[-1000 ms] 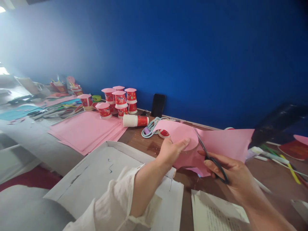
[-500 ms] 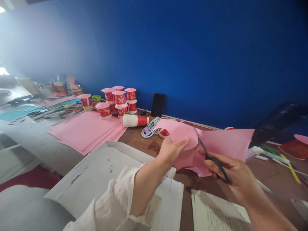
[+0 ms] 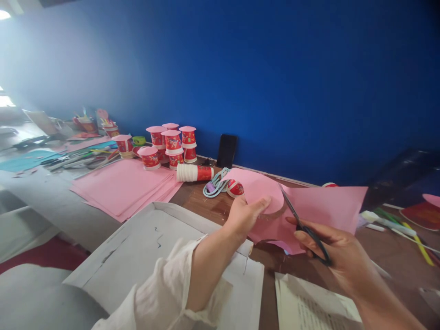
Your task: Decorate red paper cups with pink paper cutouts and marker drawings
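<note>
My left hand [image 3: 245, 213] pinches a sheet of pink paper [image 3: 319, 204], thumb on top, at a rounded part that is partly cut from the rest. Dark-handled scissors [image 3: 292, 208] are in my right hand [image 3: 326, 240], fingers around the handles. Their blades lie along the curved edge of the rounded part, near its right side. The sheet is held above the brown table [image 3: 202, 201], and its larger piece spreads to the right behind the scissors. Part of the fingers of my left hand is hidden under the paper.
A stack of pink sheets [image 3: 127, 185] lies to the left. Behind stand red paper cups with pink tops [image 3: 173, 142], nested cups [image 3: 194, 173], a pale blue cord [image 3: 209, 189] and a phone [image 3: 227, 150]. A white box lid [image 3: 134, 252] and printed papers [image 3: 316, 302] lie nearest me.
The scissors and my right hand have shifted very slightly right and down with the paper. My left hand keeps its hold, and the whole view has moved a little.
</note>
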Action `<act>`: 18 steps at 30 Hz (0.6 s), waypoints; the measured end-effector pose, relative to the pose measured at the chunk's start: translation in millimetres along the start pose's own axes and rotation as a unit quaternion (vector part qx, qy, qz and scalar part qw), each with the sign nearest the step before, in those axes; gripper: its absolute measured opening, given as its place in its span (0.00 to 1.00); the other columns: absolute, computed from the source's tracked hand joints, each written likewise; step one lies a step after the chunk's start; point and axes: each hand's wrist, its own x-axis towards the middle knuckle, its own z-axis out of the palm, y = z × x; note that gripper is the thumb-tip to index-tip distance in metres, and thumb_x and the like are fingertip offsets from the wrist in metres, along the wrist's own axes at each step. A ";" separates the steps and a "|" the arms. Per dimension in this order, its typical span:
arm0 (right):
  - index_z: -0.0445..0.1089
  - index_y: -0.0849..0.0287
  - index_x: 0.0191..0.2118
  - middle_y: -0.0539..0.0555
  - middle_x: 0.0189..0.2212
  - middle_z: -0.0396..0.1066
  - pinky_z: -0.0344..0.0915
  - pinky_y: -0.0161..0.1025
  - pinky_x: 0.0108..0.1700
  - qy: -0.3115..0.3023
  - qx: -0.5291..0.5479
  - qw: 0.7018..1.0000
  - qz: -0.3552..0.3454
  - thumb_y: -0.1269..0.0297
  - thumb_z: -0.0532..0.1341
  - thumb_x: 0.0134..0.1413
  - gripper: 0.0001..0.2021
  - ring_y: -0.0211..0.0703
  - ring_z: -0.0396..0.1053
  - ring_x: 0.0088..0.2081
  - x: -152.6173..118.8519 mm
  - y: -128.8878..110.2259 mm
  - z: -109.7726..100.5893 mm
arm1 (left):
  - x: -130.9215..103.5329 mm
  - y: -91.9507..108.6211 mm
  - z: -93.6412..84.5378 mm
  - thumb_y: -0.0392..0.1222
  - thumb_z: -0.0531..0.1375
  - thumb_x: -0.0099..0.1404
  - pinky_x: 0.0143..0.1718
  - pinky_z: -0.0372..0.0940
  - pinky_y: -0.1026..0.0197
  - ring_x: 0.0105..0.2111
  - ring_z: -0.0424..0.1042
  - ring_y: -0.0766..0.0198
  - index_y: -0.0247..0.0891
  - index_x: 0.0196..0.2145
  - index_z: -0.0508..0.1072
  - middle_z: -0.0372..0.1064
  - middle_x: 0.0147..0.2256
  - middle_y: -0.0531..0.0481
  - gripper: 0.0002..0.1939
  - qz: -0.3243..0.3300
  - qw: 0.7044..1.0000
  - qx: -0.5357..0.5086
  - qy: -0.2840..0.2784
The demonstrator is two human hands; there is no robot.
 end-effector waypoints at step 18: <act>0.79 0.58 0.45 0.50 0.21 0.70 0.65 0.34 0.30 -0.028 -0.068 0.996 -0.053 0.44 0.69 0.42 0.28 0.40 0.66 0.25 0.7 -5.8 -3.9 | -3.2 1.3 0.8 0.51 0.69 0.52 0.44 0.68 0.56 0.39 0.76 0.55 0.32 0.40 0.80 0.78 0.38 0.41 0.22 0.016 0.997 0.076 -0.016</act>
